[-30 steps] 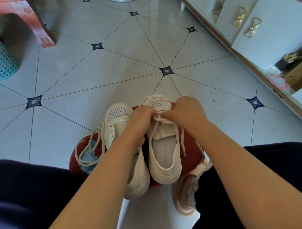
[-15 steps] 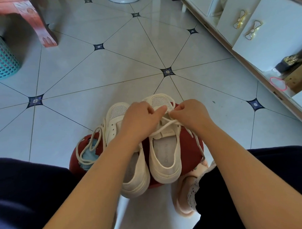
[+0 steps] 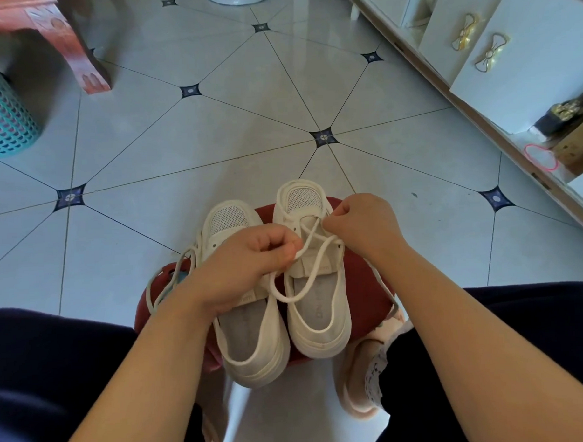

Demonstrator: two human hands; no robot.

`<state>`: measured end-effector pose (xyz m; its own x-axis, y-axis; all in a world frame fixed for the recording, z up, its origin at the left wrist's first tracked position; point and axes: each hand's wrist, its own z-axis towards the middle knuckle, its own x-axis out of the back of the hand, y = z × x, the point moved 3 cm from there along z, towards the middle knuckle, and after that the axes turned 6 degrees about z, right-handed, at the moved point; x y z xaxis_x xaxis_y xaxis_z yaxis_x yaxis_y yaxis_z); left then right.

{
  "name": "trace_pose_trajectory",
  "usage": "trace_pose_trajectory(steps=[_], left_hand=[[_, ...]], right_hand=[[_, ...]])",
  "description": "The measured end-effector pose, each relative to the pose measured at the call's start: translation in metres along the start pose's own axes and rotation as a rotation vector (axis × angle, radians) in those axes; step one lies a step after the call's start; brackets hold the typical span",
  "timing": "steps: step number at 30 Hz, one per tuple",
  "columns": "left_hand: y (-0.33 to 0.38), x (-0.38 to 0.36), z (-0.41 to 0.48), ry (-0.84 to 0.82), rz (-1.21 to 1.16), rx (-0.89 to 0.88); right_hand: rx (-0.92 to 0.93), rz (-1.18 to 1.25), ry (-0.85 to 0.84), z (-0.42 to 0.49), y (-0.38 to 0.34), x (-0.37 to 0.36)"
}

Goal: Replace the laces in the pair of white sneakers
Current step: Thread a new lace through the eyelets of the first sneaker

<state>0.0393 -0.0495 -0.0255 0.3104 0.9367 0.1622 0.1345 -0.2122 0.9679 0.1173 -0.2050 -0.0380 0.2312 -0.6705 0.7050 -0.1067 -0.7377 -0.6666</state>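
Observation:
Two white sneakers stand side by side, toes away from me, on a dark red stool [image 3: 362, 294]. The right sneaker [image 3: 315, 312] has a white lace [image 3: 317, 249] threaded through its front eyelets, with a loose loop hanging over the insole. My left hand [image 3: 248, 265] pinches one strand of that lace beside the tongue. My right hand [image 3: 366, 224] pinches the other strand at the shoe's right eyelets. The left sneaker [image 3: 251, 341] lies partly under my left hand. Another loose lace [image 3: 166, 284] trails off its left side.
My dark-trousered knees frame the stool, and a pink slipper [image 3: 358, 377] is on my right foot. A teal basket [image 3: 2, 118] and a red wooden leg [image 3: 86, 59] stand far left. A white cabinet [image 3: 495, 48] with bow handles runs along the right.
Both hands have moved apart and drawn the lace strands out over the right sneaker; a loose loop now hangs over its insole. My left hand moved back toward me.

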Motion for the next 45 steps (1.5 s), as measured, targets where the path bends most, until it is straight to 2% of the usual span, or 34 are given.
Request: trace_pose_trajectory(steps=[3, 5, 7, 10, 13, 19, 21, 25, 28, 31, 33, 35, 38, 40, 45], left_hand=[[0.003, 0.003, -0.001, -0.206, -0.04, 0.007], [0.004, 0.005, 0.004, -0.231, -0.002, 0.051], [0.004, 0.011, 0.013, -0.16, 0.088, 0.145], [0.003, 0.018, 0.03, -0.019, 0.423, 0.266], [0.008, 0.011, 0.05, 0.115, 0.653, 0.24], [0.01, -0.007, 0.071, 0.081, 0.896, 0.168], [0.009, -0.007, 0.067, 0.077, 0.854, 0.157], [0.009, -0.003, 0.044, 0.065, 0.482, 0.114], [0.009, 0.001, 0.023, -0.041, 0.264, 0.085], [0.011, 0.002, 0.013, -0.218, 0.246, 0.097], [0.012, 0.003, 0.012, -0.277, 0.258, 0.133], [0.011, 0.007, 0.016, -0.214, 0.203, 0.183], [0.002, 0.016, 0.03, 0.138, 0.296, 0.244], [0.0, 0.014, 0.037, 0.302, 0.462, 0.257], [-0.001, 0.001, 0.048, 0.285, 0.642, 0.274]], right_hand=[[-0.005, 0.021, -0.001, -0.001, 0.002, 0.001], [-0.007, 0.038, 0.005, -0.001, 0.003, 0.0], [-0.006, 0.048, 0.025, 0.0, 0.004, -0.001], [0.0, 0.056, 0.018, 0.0, 0.003, -0.002], [-0.014, 0.031, 0.001, 0.001, 0.002, -0.002], [-0.017, 0.042, -0.01, 0.001, 0.002, -0.001], [-0.009, 0.04, -0.02, 0.0, 0.001, -0.001], [-0.005, 0.038, 0.015, -0.002, -0.001, -0.001], [-0.01, 0.027, 0.019, -0.002, 0.001, -0.002], [-0.011, 0.017, 0.014, -0.001, 0.001, -0.003], [-0.012, 0.01, -0.004, 0.0, 0.001, -0.002], [0.013, 0.037, -0.017, 0.0, -0.001, 0.0], [0.128, 0.098, -0.033, -0.003, -0.011, 0.0], [0.202, -0.018, -0.075, -0.006, -0.019, -0.002], [0.261, -0.408, -0.102, -0.004, -0.032, -0.003]])
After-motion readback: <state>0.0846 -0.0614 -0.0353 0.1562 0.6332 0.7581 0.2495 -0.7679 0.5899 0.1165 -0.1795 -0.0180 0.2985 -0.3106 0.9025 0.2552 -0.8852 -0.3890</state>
